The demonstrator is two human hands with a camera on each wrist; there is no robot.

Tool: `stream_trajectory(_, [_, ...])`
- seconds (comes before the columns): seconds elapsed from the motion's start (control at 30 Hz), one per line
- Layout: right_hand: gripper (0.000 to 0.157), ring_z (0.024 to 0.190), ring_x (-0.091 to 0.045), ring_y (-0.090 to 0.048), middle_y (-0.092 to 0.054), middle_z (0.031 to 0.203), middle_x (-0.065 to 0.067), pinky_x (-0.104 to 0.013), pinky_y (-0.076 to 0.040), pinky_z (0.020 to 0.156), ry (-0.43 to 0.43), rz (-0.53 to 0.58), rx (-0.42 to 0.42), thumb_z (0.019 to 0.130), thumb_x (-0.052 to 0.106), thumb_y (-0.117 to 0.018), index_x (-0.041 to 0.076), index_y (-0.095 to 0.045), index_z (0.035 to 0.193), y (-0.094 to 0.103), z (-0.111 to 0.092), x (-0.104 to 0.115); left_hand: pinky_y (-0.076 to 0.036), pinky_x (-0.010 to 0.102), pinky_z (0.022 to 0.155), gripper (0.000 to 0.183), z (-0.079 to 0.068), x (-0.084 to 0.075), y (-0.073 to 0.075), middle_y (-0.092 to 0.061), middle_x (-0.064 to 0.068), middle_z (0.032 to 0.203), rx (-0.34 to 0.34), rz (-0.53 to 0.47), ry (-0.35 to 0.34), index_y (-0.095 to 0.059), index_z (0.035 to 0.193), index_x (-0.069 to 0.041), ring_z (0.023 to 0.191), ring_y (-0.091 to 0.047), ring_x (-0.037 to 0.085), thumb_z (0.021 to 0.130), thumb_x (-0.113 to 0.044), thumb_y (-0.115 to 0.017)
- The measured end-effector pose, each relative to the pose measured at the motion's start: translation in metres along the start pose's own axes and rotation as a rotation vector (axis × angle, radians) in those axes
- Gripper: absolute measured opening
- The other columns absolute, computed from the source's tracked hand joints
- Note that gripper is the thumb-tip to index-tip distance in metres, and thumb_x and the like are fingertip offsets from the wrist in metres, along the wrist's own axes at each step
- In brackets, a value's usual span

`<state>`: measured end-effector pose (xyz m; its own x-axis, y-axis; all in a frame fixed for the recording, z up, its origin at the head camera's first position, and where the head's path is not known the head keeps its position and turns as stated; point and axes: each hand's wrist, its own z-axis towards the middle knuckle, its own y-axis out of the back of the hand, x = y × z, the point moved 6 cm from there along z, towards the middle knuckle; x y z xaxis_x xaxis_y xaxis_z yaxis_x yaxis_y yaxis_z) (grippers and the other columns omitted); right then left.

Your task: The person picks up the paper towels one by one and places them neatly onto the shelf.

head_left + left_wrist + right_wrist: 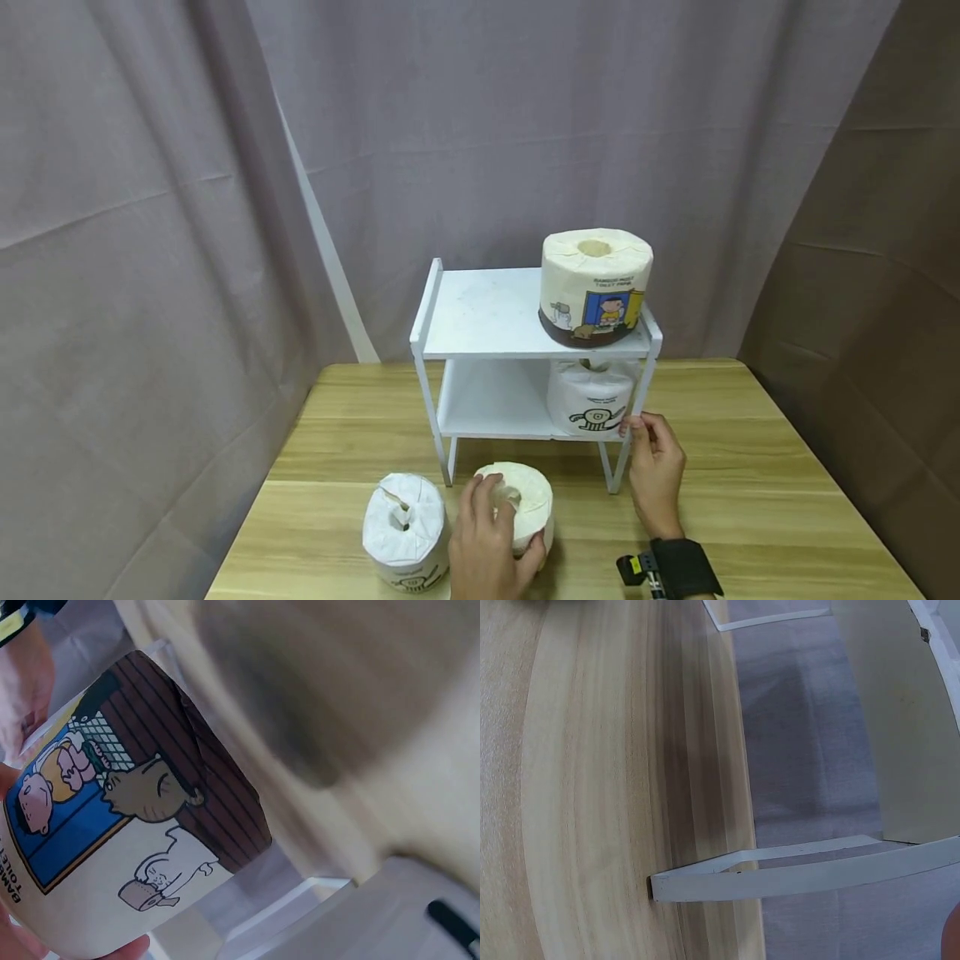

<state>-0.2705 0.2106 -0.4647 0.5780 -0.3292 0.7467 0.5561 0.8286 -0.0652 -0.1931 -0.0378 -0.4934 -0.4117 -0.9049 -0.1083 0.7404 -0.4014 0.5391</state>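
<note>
1. Gripping the cream roll [531, 492] at the lower middle of the head view, the left hand [487, 533] has its fingers spread bent over the top beside the core hole and its thumb against the side; a roll this wide probably needs that spread. Whether its base touches the table [330, 467] I cannot tell.
2. At right of centre, the right hand [656, 475] has bent fingers, thumb and fingertip close together, seemingly pinching the right front leg of the white rack [487, 308], perhaps to steady it.
3. Above, a cartoon-printed roll [592, 292] stands upright at the top tier's right end; a white roll [588, 396] sits directly below, likely stable on flat bases.
4. At lower left of centre, another white roll [405, 521] stands on the table, just beside the left hand.
</note>
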Motion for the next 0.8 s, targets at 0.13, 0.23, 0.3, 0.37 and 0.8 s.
stream_trajectory(0.13, [0.011, 0.078, -0.003, -0.064, -0.067, 0.084, -0.018, -0.012, -0.047, 0.070, 0.010, 0.007, 0.006, 0.103, -0.010, -0.057, -0.017, -0.066, 0.099, -0.001, 0.001, 0.011, -0.061, 0.044, 0.070, 0.040, 0.013, 0.001, 0.011, -0.064, 0.010, 0.126, -0.033, -0.059, -0.012, -0.066, 0.081, -0.013, 0.118, -0.061, 0.032, 0.062, -0.044, -0.082])
stream_trajectory(0.23, [0.011, 0.078, -0.003, -0.064, -0.066, 0.084, -0.021, -0.011, -0.046, 0.070, 0.011, 0.001, 0.008, 0.103, -0.010, -0.057, -0.017, -0.066, 0.099, -0.001, 0.001, 0.012, -0.061, 0.045, 0.075, 0.037, 0.023, 0.003, 0.019, -0.064, 0.010, 0.126, -0.049, -0.087, -0.012, -0.067, 0.084, -0.013, 0.118, -0.060, 0.032, 0.063, -0.041, -0.080])
stream_trajectory(0.3, [0.011, 0.078, -0.004, -0.064, -0.065, 0.085, -0.024, -0.012, -0.046, 0.069, 0.015, -0.003, 0.011, 0.103, -0.010, -0.057, -0.016, -0.066, 0.099, -0.002, 0.001, 0.012, -0.060, 0.045, 0.078, 0.037, 0.029, 0.005, 0.025, -0.063, 0.010, 0.127, -0.049, -0.098, -0.003, -0.069, 0.086, -0.013, 0.119, -0.059, 0.032, 0.063, -0.038, -0.081])
stream_trajectory(0.37, [0.011, 0.079, -0.003, -0.064, -0.065, 0.085, -0.023, -0.011, -0.046, 0.070, 0.019, 0.000, 0.011, 0.103, -0.010, -0.057, -0.016, -0.066, 0.099, -0.002, 0.002, 0.010, -0.060, 0.046, 0.081, 0.038, 0.034, 0.007, 0.028, -0.063, 0.010, 0.129, -0.044, -0.104, 0.006, -0.069, 0.089, -0.012, 0.121, -0.059, 0.032, 0.062, -0.037, -0.082])
stream_trajectory(0.8, [0.011, 0.079, 0.001, -0.063, -0.064, 0.086, -0.021, -0.010, -0.046, 0.069, -0.002, -0.008, 0.005, 0.103, -0.011, -0.057, -0.015, -0.065, 0.099, -0.002, -0.002, -0.024, -0.060, 0.045, 0.071, 0.037, 0.059, 0.016, 0.044, -0.059, 0.010, 0.134, -0.002, -0.154, 0.047, -0.067, 0.092, -0.012, 0.124, -0.055, 0.030, 0.065, -0.032, -0.080])
